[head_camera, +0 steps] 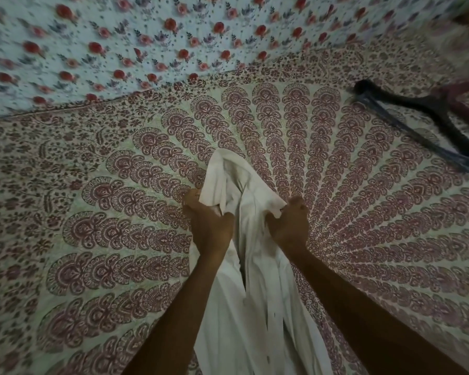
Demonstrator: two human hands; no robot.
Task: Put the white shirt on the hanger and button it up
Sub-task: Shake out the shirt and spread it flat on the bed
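Both hands grip white shirt (244, 185); unlabelled.

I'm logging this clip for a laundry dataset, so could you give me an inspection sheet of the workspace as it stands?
Surface: bedspread with a red paisley fan print, spread flat.
Job's things: white shirt bunched and held up between both hands, not on the hanger; black hanger lies apart at the right, blurred.
Clutter: nothing seen.
Grippers: left hand and right hand each closed on the shirt's upper edge.
Cables: nothing seen.
Surroundings: rose-print cloth lies past the bedspread's far edge; a dark reddish object at the right edge is too blurred to identify.
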